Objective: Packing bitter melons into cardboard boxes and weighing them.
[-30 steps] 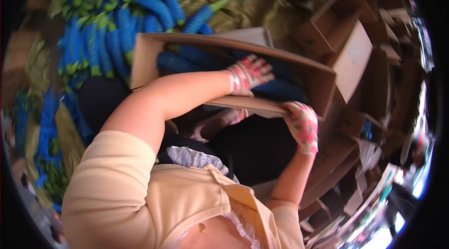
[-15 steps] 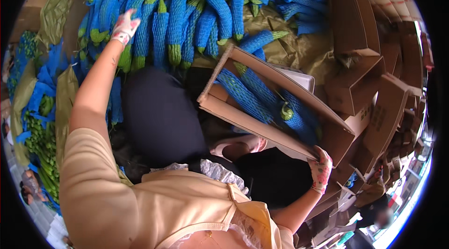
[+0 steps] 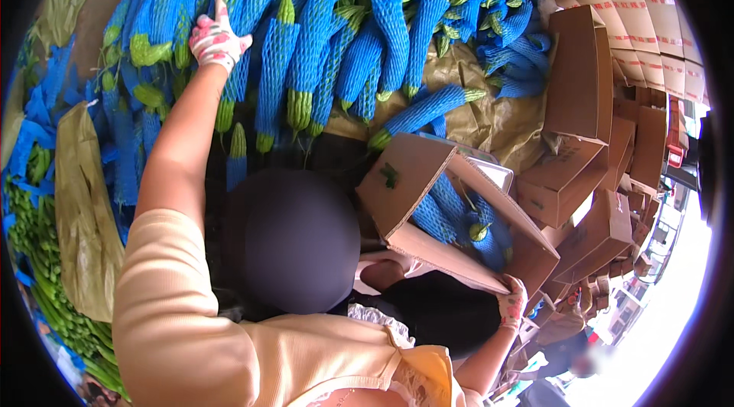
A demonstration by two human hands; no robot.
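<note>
Left hand (image 3: 218,43) in a floral-patterned glove, stretched forward over blue-netted gourds (image 3: 277,70), index finger pointing ahead, thumb spread wide, remaining fingers partly curled, nothing visibly in its hold; actual contact with the netting hard to tell from above. Seemingly caught at the reaching-and-choosing step, with a closing of thumb and fingers around one sleeved body, gentle enough to spare the net, apparently called for next. Closest gourds directly beneath and alongside the fingers, with more in a row stretching rightward, many green ends toward the body. Farther right, one loose gourd (image 3: 428,112) lying aslant on olive sheeting (image 3: 508,116), well apart from the reaching fingers. Nearer the body, an open cardboard carton (image 3: 405,185), set askew, with several sleeved gourds (image 3: 433,206) inside. At its near right corner, right hand (image 3: 512,306), similarly gloved, folded over the rim, apparently gripping cardboard alone. Beyond, at right, more brown boxes (image 3: 577,70), piled beside the sheeting.
</note>
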